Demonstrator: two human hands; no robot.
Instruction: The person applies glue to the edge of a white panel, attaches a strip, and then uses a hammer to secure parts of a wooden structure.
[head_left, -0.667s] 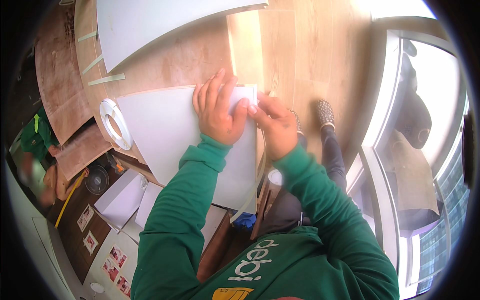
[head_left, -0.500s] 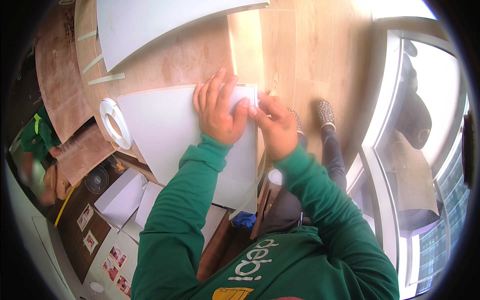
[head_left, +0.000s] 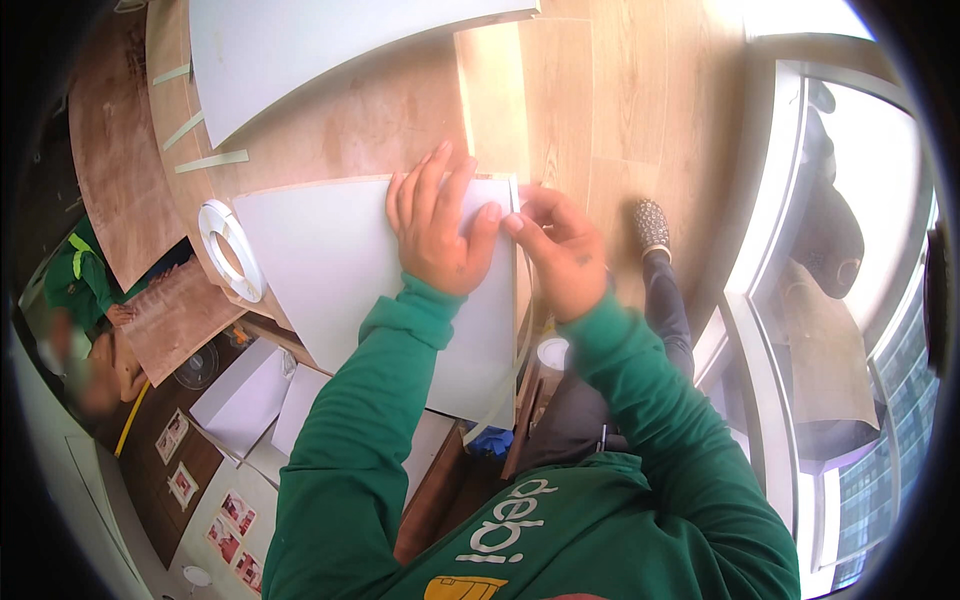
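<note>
A white panel (head_left: 330, 260) lies under my hands, its right edge facing the floor. My left hand (head_left: 436, 235) presses on it near the far right corner, fingers spread and thumb toward that edge. My right hand (head_left: 562, 245) pinches a thin, pale edging strip (head_left: 500, 395) against the right edge, thumb on top and the other fingers partly hidden below. The strip's loose end hangs along the near part of the edge. By the panel's far left corner stands a white roll of edging strip (head_left: 211, 225).
Another white panel (head_left: 320, 60) lies beyond, with pale strips (head_left: 212, 160) stuck to the wooden surface beside it. At far left a person in green (head_left: 80, 280) handles a brown board (head_left: 180, 320), near a fan (head_left: 197, 367). A window frame (head_left: 755, 220) stands at right.
My right hand has drawn slightly right and toward me, still pinching at the edge. My left hand stays on the panel. The person at left has shifted the brown board slightly.
</note>
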